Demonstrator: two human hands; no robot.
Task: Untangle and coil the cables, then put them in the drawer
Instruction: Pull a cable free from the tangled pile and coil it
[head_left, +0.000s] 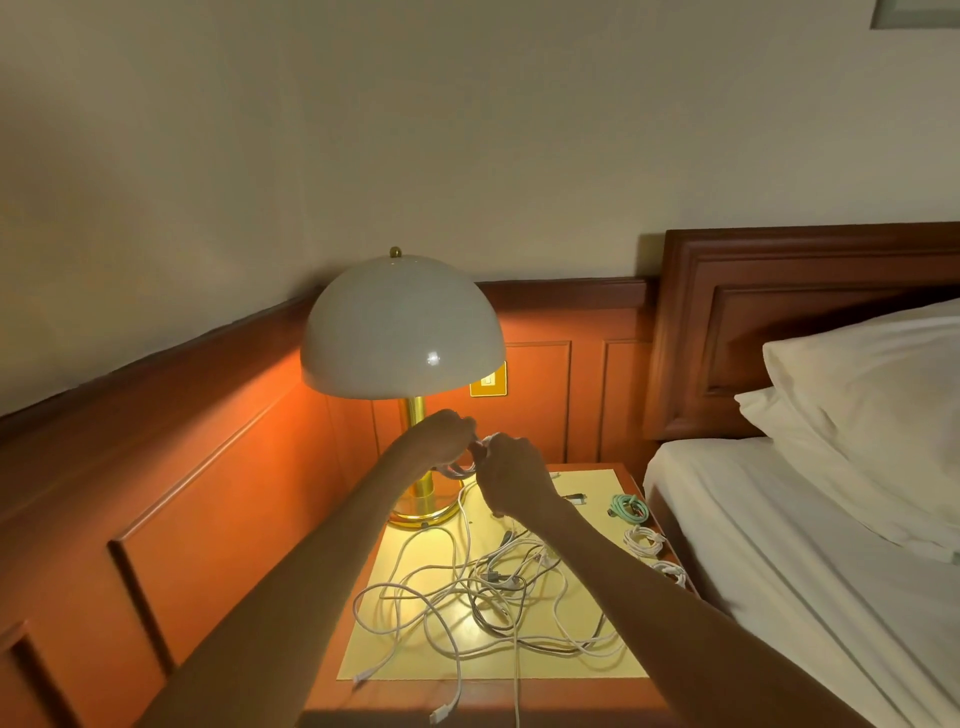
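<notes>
Both hands are up right in front of the lamp's shiny brass stem (415, 410). The left hand (441, 436) has its fingers curled round a small white cable coil (460, 470), and the right hand (511, 475) pinches the same coil. The glossy white dome shade (402, 332) looms at 12 o'clock. Below them, the nightstand (597, 480) has a pale yellow top holding a loose tangle of thin white cables (493, 597). At 3 o'clock from the tangle sit a teal coil (628, 508) and two white coils (644, 540), with the white-sheeted bed (779, 519) beyond.

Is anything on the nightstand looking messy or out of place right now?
Yes: a tangle of white cables sprawls across the nightstand, and two strands trail over its front edge. The three coiled bundles along the right edge look tidy.
</notes>
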